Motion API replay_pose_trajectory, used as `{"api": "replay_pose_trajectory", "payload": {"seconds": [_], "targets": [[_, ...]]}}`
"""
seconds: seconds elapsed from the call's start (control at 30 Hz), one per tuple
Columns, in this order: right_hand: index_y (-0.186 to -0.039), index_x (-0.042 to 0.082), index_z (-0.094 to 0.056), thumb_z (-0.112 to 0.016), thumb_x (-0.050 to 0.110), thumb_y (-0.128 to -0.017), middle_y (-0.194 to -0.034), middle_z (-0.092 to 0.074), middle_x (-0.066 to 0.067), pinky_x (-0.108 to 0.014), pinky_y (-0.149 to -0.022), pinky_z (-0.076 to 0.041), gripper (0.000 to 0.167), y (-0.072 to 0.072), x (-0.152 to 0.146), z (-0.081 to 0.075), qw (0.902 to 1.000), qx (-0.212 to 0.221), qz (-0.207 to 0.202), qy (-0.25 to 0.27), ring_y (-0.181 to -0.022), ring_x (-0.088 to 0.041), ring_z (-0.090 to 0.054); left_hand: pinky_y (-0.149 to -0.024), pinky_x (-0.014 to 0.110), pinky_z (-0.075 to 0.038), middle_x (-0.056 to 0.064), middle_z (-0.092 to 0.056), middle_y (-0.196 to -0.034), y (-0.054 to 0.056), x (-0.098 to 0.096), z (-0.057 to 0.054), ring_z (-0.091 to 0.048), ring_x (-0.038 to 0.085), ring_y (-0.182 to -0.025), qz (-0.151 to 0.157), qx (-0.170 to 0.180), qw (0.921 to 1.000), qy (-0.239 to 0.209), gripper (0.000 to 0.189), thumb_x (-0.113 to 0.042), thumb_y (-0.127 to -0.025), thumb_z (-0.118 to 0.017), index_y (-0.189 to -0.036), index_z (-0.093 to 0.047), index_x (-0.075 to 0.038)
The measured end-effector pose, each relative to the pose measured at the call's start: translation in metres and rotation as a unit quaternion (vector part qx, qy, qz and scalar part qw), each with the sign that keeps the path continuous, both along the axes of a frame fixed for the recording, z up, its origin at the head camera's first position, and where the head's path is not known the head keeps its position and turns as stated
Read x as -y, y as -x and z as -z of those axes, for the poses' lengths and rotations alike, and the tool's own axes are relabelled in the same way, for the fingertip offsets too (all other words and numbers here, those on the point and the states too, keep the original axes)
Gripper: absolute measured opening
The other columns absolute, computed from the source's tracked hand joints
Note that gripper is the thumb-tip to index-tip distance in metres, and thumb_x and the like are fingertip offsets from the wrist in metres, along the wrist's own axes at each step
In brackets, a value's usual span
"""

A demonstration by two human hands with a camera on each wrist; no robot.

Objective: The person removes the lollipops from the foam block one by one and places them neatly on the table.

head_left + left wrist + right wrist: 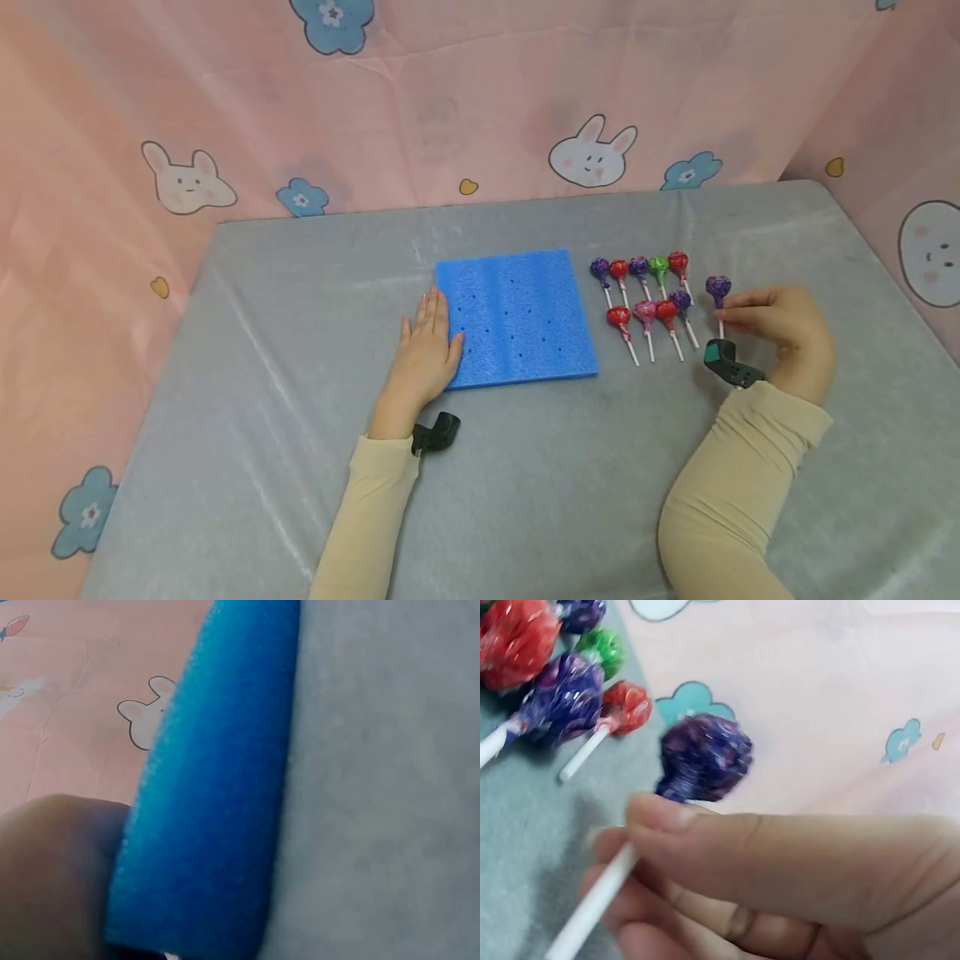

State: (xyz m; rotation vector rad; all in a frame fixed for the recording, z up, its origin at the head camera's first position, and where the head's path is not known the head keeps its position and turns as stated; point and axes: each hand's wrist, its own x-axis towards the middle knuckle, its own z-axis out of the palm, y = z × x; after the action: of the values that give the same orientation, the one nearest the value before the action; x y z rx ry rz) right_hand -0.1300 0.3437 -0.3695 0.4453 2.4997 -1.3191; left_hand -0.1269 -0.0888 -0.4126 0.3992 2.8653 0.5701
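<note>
Between thumb and fingers, my right hand (780, 329) pinches a purple-wrapped lollipop (717, 288) by its white stick, just below the wrapper. In the right wrist view the lollipop's purple head (706, 757) points up and the stick slants down to the left. My left hand (423, 350) lies flat with straight fingers along the left edge of a blue foam board (525, 287), the thumb over its edge. Small dark holes dot the board's top. To the board's right lie two rows of lollipops, among them a green one (658, 266) and a pink one (645, 312).
The grey-covered table (525, 483) reaches back to a pink curtain (450, 108) printed with rabbits and flowers. A black wrist camera (435, 433) sits on the left wrist, another (731, 367) on the right. The lollipop rows lie between the board and my right hand.
</note>
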Motion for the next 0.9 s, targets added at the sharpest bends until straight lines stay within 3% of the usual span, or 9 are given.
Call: {"api": "replay_pose_trajectory", "payload": {"seconds": [0.17,0.47,0.73,0.9], "targets": [[-0.080,0.028,-0.071,-0.067,0.024,-0.089,-0.074,-0.063,0.018,-0.017,-0.065,-0.047,0.010,0.001,-0.003,0.004,0.9990,0.035,-0.028,0.007,-0.070,-0.001,-0.062,-0.113,0.048,0.001,0.013,0.006,-0.156,0.000,0.000,0.001,0.005,0.026,-0.143,-0.002,0.004,1.0000,0.001,0.064,-0.032,-0.103,-0.030,-0.149,-0.002,0.001],[-0.099,0.008,-0.072,-0.064,0.019,-0.091,-0.078,-0.064,0.015,-0.021,-0.067,-0.051,0.015,0.005,-0.002,0.008,0.9958,0.082,-0.033,0.022,-0.071,-0.003,-0.063,-0.113,0.048,0.001,0.013,0.006,-0.156,-0.001,-0.001,0.000,0.005,0.025,-0.143,-0.004,0.006,1.0000,-0.003,0.064,-0.032,-0.103,-0.030,-0.149,-0.001,0.001],[-0.095,0.009,-0.074,-0.066,0.021,-0.090,-0.076,-0.061,0.017,-0.021,-0.068,-0.053,0.016,0.011,0.002,0.008,0.9954,0.085,-0.022,0.039,-0.070,-0.003,-0.062,-0.113,0.048,0.000,0.013,0.004,-0.156,-0.002,0.000,0.001,0.004,0.026,-0.144,-0.013,0.001,0.9999,-0.005,0.064,-0.032,-0.103,-0.031,-0.149,-0.003,0.001],[-0.091,0.008,-0.074,-0.067,0.026,-0.088,-0.074,-0.063,0.014,-0.023,-0.066,-0.049,0.020,0.013,0.002,0.008,0.9958,0.082,-0.038,-0.016,-0.069,-0.004,-0.061,-0.113,0.049,0.000,0.013,0.006,-0.156,-0.002,0.000,0.002,0.004,0.026,-0.143,-0.013,0.002,0.9999,0.001,0.064,-0.032,-0.103,-0.030,-0.149,-0.001,0.001]]}}
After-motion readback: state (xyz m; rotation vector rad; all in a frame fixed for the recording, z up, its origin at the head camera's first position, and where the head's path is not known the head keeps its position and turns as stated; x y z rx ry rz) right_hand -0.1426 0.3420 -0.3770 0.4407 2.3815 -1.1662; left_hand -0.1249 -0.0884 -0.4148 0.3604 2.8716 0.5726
